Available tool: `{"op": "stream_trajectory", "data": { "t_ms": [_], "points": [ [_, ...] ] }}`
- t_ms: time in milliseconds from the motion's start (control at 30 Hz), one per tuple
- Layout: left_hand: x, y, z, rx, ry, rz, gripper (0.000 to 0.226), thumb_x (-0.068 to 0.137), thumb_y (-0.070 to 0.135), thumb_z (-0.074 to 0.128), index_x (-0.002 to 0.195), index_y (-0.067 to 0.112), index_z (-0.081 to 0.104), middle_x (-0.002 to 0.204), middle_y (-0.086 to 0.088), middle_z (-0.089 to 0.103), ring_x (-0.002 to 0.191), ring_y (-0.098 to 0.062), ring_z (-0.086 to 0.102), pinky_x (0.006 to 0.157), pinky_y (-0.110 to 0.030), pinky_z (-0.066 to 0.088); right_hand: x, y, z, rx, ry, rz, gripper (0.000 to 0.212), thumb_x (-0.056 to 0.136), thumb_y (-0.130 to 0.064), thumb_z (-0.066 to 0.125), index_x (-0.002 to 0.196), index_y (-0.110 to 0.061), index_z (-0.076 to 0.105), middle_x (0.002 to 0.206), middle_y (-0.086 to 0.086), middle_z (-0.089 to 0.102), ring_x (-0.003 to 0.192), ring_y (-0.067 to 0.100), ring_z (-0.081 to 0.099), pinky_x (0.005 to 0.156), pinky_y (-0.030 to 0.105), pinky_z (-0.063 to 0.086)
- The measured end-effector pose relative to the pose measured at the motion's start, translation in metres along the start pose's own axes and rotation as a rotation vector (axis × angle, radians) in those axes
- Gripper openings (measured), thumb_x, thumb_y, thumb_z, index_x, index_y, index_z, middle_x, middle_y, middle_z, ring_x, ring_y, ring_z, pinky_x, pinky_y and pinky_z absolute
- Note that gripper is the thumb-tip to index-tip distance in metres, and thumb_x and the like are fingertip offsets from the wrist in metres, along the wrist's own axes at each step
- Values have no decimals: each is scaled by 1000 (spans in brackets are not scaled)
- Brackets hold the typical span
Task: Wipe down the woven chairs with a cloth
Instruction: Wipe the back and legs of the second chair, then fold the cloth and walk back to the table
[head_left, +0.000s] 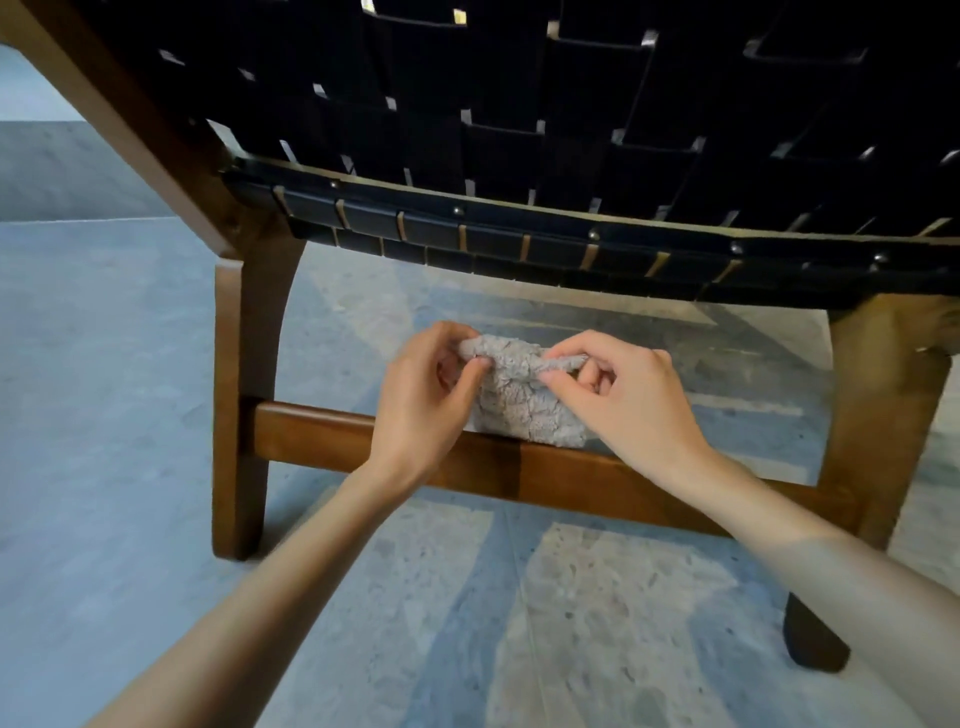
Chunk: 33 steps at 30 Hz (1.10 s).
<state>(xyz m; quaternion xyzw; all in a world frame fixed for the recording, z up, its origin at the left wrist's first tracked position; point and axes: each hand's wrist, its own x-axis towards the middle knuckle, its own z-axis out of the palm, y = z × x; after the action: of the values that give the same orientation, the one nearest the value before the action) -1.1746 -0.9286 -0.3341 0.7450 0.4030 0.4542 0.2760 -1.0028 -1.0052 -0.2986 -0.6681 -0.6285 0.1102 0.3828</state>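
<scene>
The left hand (426, 400) at nine o'clock and the right hand (628, 400) at three o'clock both pinch the fluffy gray cloth (519, 405) by the wood bar (311, 431) of the chair (519, 130).

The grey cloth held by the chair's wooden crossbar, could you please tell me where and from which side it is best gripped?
Probably best to grip the grey cloth along its bunched top edge, coming from above on the near side. That edge stands up as a ridge, while the rest hangs down by the wooden crossbar. The left hand and right hand pinch that ridge at either end.
</scene>
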Motion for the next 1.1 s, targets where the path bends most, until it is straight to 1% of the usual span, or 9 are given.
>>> {"op": "stream_trajectory", "data": {
  "t_ms": [100,233,367,567,700,733,833,967,1100],
  "points": [
    [5,0,9,21,-19,23,13,88,21,66,98,24,59,75,5,56,67,-6,50,60,-17,42,2,11,-4,-11,-29,12,7,87,-28,69,94,-28,69,51,-8,54,53,4,52,54,10,35],
    [15,10,9,44,-52,37,12,88,18,65,97,23,58,75,13,55,68,-2,51,61,-9,39,9,12,-12,-46,-81,28,10,87,-34,67,94,-28,68,55,-7,58,55,8,54,55,27,47],
    [25,31,-5,54,-111,-20,11,90,19,63,101,19,59,82,15,55,70,-3,51,62,-10,40,16,-10,-27,-14,-132,88,9,86,-33,68,93,-28,67,57,-9,60,56,7,55,61,33,51],
    [31,82,-48,89,-190,-176,17,92,23,60,109,18,59,98,1,62,79,-10,55,68,-25,50,20,-67,-64,23,-230,196,8,87,-31,67,94,-27,67,63,-6,65,62,7,61,67,39,55],
    [30,133,-91,93,-213,-259,15,92,23,61,107,19,59,97,2,61,80,-10,56,69,-30,53,22,-118,-101,49,-309,257,8,87,-30,66,95,-28,66,67,-7,65,66,8,62,69,39,55],
    [31,147,-103,101,-224,-281,15,92,23,61,106,20,59,97,2,61,79,-9,55,68,-28,52,22,-132,-111,59,-326,269,8,87,-30,66,95,-28,66,68,-6,66,68,8,63,70,39,55],
    [34,196,-138,130,-244,-349,15,92,25,61,106,21,59,93,3,61,74,-6,54,60,-11,44,26,-176,-145,54,-370,290,7,87,-29,67,94,-28,66,70,-6,67,68,8,64,69,36,55],
    [42,269,-184,126,-248,-424,14,91,24,63,104,20,59,77,10,53,66,-7,51,54,-7,39,31,-240,-200,62,-411,319,5,88,-28,67,92,-30,64,70,-6,67,67,5,63,67,31,53],
    [53,341,-226,126,-265,-451,14,88,21,66,100,18,60,68,14,49,60,-5,48,53,-11,34,33,-296,-259,97,-454,372,6,87,-25,68,87,-29,64,64,-1,67,58,8,58,66,31,47]
  ]
}}
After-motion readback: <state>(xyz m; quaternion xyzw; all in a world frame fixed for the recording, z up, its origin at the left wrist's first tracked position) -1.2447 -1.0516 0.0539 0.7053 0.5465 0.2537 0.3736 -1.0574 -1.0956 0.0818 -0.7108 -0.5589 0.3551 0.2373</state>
